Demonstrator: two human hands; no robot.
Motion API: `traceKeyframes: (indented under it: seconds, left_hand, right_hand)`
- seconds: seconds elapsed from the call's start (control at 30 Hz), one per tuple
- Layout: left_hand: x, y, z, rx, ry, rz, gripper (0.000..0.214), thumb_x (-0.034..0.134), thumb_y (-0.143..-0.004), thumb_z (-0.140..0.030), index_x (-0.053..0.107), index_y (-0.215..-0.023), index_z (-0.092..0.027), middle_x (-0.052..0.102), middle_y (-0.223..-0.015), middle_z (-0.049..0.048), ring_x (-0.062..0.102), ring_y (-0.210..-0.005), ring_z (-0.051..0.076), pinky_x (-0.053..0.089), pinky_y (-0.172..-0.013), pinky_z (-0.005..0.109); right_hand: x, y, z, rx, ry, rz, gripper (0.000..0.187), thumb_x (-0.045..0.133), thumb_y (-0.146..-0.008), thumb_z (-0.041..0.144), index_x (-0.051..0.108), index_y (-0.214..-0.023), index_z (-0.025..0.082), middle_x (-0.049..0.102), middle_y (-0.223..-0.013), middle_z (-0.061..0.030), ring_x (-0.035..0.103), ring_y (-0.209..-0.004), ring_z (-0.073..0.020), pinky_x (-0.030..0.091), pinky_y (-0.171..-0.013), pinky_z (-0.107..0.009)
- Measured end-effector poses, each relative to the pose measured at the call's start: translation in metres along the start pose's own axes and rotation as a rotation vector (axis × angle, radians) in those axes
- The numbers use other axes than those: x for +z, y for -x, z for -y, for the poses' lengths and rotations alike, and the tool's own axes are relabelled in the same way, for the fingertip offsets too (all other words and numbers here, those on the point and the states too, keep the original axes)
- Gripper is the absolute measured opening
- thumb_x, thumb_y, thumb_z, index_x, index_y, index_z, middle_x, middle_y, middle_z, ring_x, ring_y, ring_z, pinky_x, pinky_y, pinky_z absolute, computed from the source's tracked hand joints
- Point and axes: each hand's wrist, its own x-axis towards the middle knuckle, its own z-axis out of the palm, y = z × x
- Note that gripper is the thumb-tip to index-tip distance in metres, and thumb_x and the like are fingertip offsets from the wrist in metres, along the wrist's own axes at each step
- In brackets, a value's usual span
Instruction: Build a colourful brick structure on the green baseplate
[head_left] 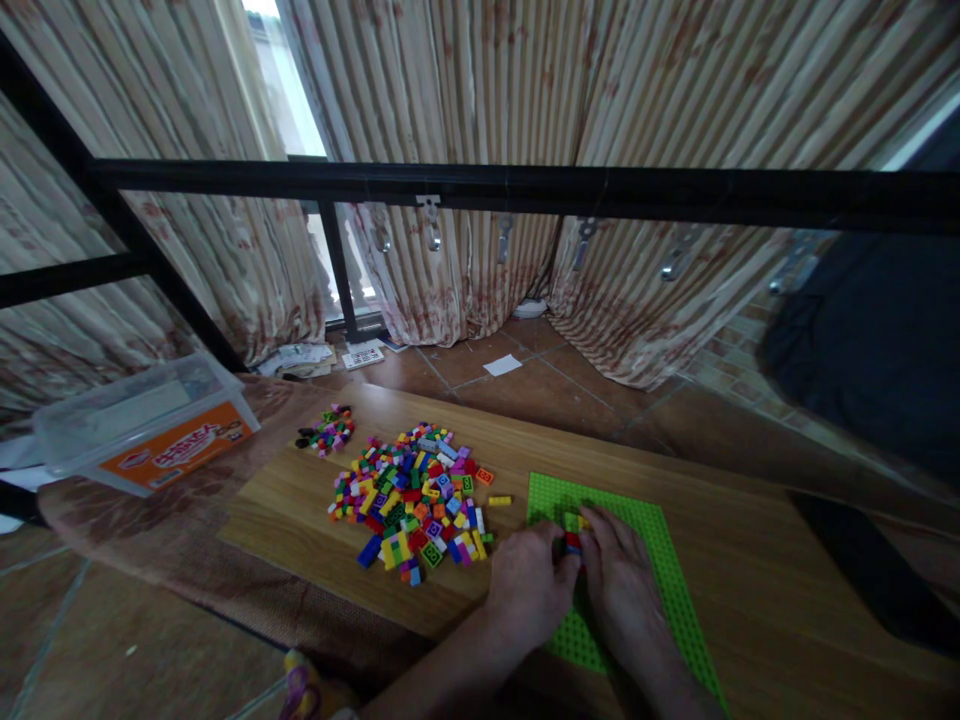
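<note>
A green studded baseplate (645, 560) lies on the wooden table (750, 580). Both hands rest on its left part, close together. My left hand (529, 585) and my right hand (619, 580) have their fingers curled and pressed around a small stack of bricks (574, 535), red, yellow and green, standing on the plate. A big heap of loose coloured bricks (412, 495) lies to the left of the plate. One yellow brick (499, 500) lies alone between heap and plate.
A smaller cluster of bricks (328, 430) sits at the table's far left. A clear plastic box with an orange label (150, 425) stands on the cloth left of the table. A black metal rail (525, 190) crosses in front of curtains. Papers lie on the tiled floor.
</note>
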Motion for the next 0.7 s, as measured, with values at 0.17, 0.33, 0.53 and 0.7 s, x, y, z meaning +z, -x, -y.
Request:
traceKeyframes:
  seconds: [0.17,0.33,0.53,0.7]
  left_hand:
    - [0.001,-0.001,0.000,-0.002,0.006,0.008,0.020,0.050,-0.085,-0.033,0.064,-0.096,-0.023,0.070,-0.087,0.0031,0.065,-0.080,0.019,0.049,-0.073,0.029]
    - [-0.001,-0.001,-0.001,-0.012,0.002,0.025,0.021,0.049,-0.086,-0.034,0.064,-0.096,-0.023,0.070,-0.088,0.0038,0.066,-0.081,0.020,0.050,-0.073,0.029]
    - [0.001,-0.001,0.000,0.009,-0.014,0.009,0.020,0.048,-0.086,-0.032,0.063,-0.095,-0.022,0.071,-0.090,0.0042,0.066,-0.083,0.021,0.050,-0.075,0.030]
    - [0.000,-0.002,0.000,0.018,-0.058,0.009,0.025,0.039,-0.088,-0.022,0.063,-0.093,-0.021,0.071,-0.087,0.0054,0.067,-0.084,0.021,0.050,-0.075,0.030]
  right_hand:
    - [0.000,0.001,0.000,-0.003,-0.007,-0.008,0.047,0.027,-0.097,0.039,0.060,-0.118,0.014,0.061,-0.118,-0.0159,0.052,-0.114,-0.0277,0.044,-0.095,-0.049]
    - [0.000,0.001,-0.001,-0.018,-0.008,-0.003,0.046,0.027,-0.097,0.038,0.060,-0.118,0.013,0.061,-0.119,-0.0157,0.052,-0.115,-0.0270,0.043,-0.097,-0.049]
    - [-0.005,0.002,0.002,-0.044,0.069,0.020,0.050,0.025,-0.097,0.039,0.058,-0.120,0.009,0.058,-0.122,-0.0183,0.050,-0.117,-0.0284,0.042,-0.099,-0.048]
    - [-0.003,0.008,0.014,-0.094,0.143,-0.020,0.046,0.028,-0.096,0.036,0.057,-0.123,0.012,0.054,-0.131,-0.0181,0.047,-0.123,-0.0303,0.039,-0.101,-0.052]
